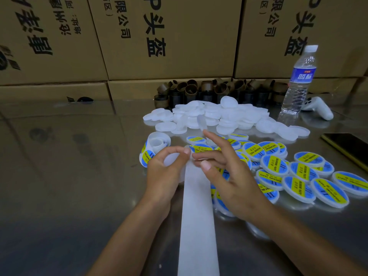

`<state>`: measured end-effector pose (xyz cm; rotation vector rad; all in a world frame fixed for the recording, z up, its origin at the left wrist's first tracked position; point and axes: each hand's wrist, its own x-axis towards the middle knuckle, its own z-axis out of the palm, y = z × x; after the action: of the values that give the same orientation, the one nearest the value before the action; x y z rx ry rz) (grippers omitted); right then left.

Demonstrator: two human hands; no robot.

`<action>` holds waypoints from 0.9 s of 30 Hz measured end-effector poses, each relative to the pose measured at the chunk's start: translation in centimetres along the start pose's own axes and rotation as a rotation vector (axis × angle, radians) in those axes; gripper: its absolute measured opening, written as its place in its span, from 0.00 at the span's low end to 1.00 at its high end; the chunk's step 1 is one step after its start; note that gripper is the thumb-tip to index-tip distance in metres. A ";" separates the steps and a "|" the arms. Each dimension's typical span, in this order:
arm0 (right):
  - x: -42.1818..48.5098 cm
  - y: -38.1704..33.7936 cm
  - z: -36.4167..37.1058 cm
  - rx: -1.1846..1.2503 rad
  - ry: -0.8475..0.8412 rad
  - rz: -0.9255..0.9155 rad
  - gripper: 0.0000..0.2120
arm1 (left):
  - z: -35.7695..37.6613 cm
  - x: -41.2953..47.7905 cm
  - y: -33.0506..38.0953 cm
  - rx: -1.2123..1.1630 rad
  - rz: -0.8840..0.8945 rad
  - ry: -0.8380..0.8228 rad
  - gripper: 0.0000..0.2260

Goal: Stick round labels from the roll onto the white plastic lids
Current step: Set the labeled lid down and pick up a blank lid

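Left of my hands lies the label roll (154,148). My left grip (165,174) curls round a blank white lid (172,159). My right grip (227,176) meets it with fingers spread, and I cannot tell if it pinches a label. The backing strip (197,216) runs to the desk's (69,176) near edge. Unlabelled lids (219,114) are heaped behind and labelled lids (298,172) crowd the right, so I judge about half remains. Bare surface lies leftward.
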<state>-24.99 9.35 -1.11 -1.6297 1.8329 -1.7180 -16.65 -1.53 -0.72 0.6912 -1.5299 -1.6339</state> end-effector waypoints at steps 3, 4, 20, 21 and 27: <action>0.0 0.3 -0.1 -0.012 -0.008 0.042 0.23 | -0.2 0.1 0.0 0.004 0.039 0.037 0.05; 0.0 0.3 -0.1 -0.014 -0.014 0.056 0.23 | -0.3 0.1 0.0 -0.015 0.048 0.049 0.06; 0.3 0.2 0.1 0.095 0.137 0.056 0.18 | -0.2 0.2 0.2 -0.518 -0.338 -0.550 0.19; 0.4 0.0 0.0 0.117 0.180 0.049 0.17 | -0.2 0.2 0.2 -0.508 -0.336 -0.551 0.19; 1.0 -1.1 -0.8 0.167 0.425 0.043 0.08 | -0.2 0.6 0.0 -0.506 -0.334 -0.444 0.18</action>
<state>-25.27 9.38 0.53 -1.2220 1.8032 -2.2631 -16.80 -2.13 -0.66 0.3237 -1.2371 -2.4366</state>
